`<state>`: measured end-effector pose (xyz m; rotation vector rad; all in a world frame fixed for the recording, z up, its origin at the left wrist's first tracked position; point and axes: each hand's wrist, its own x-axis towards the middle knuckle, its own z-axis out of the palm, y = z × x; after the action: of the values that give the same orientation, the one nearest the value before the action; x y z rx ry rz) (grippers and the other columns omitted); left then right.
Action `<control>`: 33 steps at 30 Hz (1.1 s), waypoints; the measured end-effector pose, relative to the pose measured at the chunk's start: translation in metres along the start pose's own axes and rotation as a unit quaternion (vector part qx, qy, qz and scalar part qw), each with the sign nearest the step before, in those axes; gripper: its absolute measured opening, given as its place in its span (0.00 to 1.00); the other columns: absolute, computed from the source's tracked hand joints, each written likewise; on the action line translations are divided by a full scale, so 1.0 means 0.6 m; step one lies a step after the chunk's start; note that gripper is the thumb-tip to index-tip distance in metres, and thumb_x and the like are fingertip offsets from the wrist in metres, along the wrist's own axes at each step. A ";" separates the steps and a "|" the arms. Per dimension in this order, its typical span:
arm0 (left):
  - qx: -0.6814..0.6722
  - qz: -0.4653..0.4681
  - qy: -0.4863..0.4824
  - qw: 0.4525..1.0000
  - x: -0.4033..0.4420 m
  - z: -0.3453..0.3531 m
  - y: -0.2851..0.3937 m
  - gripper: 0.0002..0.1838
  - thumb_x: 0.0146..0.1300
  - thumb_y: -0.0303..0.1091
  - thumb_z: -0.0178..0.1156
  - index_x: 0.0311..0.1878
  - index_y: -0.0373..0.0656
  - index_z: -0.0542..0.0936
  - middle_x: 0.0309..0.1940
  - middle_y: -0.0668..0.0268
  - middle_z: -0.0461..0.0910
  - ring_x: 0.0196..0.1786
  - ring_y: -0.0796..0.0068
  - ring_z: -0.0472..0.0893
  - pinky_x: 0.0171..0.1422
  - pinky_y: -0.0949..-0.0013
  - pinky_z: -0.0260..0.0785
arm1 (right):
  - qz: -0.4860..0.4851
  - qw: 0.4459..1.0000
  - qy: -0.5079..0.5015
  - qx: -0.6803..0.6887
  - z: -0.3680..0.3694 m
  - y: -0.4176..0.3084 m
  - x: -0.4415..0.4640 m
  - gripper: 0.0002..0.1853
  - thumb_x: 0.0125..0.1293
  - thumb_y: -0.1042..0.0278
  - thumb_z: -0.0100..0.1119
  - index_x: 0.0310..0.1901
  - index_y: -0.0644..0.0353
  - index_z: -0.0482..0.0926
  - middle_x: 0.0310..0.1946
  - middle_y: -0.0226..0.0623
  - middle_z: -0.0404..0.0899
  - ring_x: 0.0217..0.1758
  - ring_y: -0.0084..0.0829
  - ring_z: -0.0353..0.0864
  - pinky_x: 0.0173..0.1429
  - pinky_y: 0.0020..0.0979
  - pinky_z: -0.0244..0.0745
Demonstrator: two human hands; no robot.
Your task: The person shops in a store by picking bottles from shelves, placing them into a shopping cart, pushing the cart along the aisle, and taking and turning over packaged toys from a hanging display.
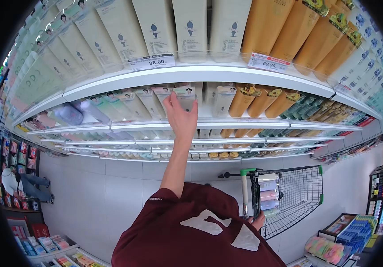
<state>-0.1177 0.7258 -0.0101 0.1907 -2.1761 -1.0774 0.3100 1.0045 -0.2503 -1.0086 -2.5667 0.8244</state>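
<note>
My left hand reaches up to the second shelf, its thumb and fingers on either side of a pale bottle with a portrait label. This bottle stands in a row of similar pale bottles, with amber bottles further right. Down by the near corner of a black wire shopping cart is my right hand, partly hidden by my maroon sleeve. Whether its fingers grip the cart cannot be made out. Several pastel bottles or packs lie in the cart beside its handle.
Above my left hand, the top shelf edge carries price tags and tall bottles. More stocked shelves run below. A person stands at the far left aisle. Stacked goods sit at the lower right, over the tiled floor.
</note>
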 end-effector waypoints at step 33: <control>-0.408 0.140 0.017 0.902 -0.115 -0.092 0.064 0.50 0.43 0.25 0.76 0.70 0.36 0.58 0.60 0.52 0.64 0.60 0.61 0.71 0.64 0.59 0.66 | -0.084 0.996 -0.026 0.032 -0.052 -0.098 0.080 0.23 0.55 0.77 0.60 0.55 0.65 0.74 0.52 0.51 0.74 0.58 0.53 0.73 0.64 0.46 0.68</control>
<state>-0.0244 0.7431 0.0057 -0.4654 -1.4848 -1.6759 0.2572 1.0154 -0.1886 -0.7504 -2.6075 0.8922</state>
